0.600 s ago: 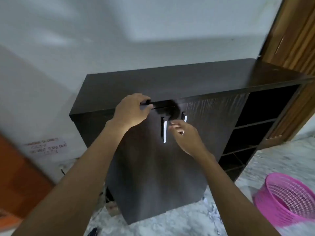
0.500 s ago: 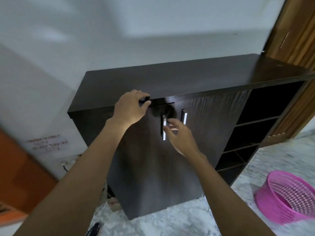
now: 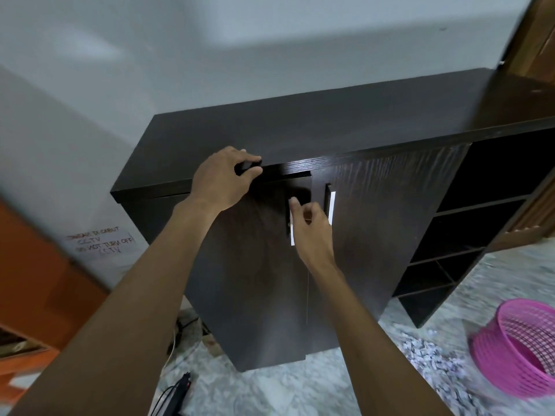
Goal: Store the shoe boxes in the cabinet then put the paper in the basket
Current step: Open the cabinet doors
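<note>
A dark wooden cabinet [image 3: 345,124] stands against the wall with two doors that look almost closed. My left hand [image 3: 223,180] grips the front edge of the cabinet top above the left door [image 3: 249,280], fingers on top and thumb beneath. My right hand [image 3: 310,232] has its fingers curled at the left door's handle [image 3: 292,237], whose white strip shows below the hand. The right door's handle [image 3: 330,202] is free. A pink mesh basket [image 3: 516,349] lies tilted on the floor at the right. No shoe boxes are in view.
Open shelves [image 3: 468,229] fill the cabinet's right side. An orange-brown piece of furniture [image 3: 33,271] stands at the left and a wooden door frame [image 3: 537,34] at the far right. Black cables [image 3: 177,391] lie on the marble floor in front of the cabinet.
My right hand has shifted left from between the two handles onto the left door's handle and curled its fingers. My left hand stays on the cabinet's top edge.
</note>
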